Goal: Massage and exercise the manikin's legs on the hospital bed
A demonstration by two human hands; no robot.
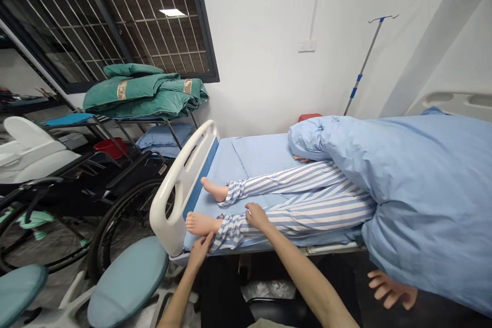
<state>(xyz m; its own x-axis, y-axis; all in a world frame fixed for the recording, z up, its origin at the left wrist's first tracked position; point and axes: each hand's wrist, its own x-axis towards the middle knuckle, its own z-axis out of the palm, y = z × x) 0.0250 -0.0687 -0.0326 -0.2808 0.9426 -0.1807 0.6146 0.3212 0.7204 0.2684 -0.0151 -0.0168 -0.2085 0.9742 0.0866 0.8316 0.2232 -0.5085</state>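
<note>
while the slightly curled left hand [200, 251] touches the near cuff [227, 234] and the half-curled right hand [257, 216] rests on the near trouser leg [311, 213], any grip unclear, the near foot [202, 224] at seven o'clock could slide off the bed [265, 147] if tugged toward six.

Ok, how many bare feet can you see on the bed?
2: the near foot is beside the left hand, poking from a striped trouser cuff; the far foot lies closer to the wall.
</note>
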